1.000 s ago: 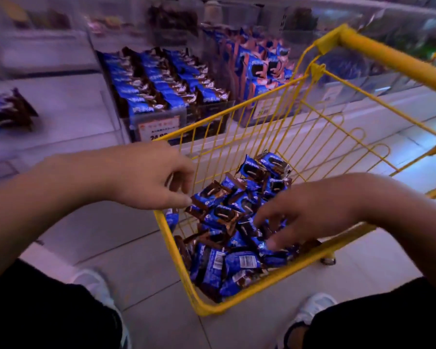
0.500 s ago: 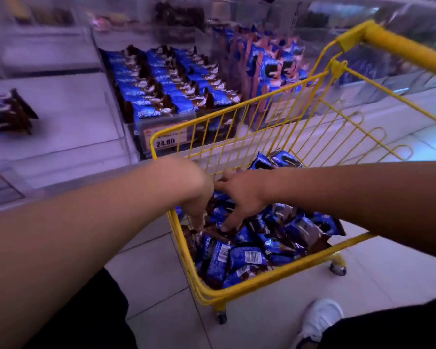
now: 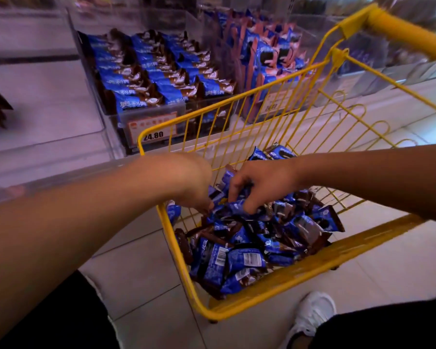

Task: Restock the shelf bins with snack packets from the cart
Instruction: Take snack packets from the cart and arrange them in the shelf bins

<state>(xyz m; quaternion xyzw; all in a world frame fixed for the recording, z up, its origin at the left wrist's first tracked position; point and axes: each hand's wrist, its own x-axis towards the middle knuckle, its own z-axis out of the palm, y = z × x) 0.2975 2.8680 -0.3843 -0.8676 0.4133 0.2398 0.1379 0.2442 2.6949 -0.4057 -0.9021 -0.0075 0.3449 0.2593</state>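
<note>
The shelf is running along the back, carrying a clear bin where blue snack packets are standing in neat rows above a price tag reading 24.80. The yellow wire cart is standing on the tiled floor just in front of it, holding a loose heap of blue packets. Both hands are reaching into that heap, close together. The right hand is curling its grip round packets on top. The left hand is dipping its fingers among the packets; whether its grip is closing on any, I cannot tell.
</note>
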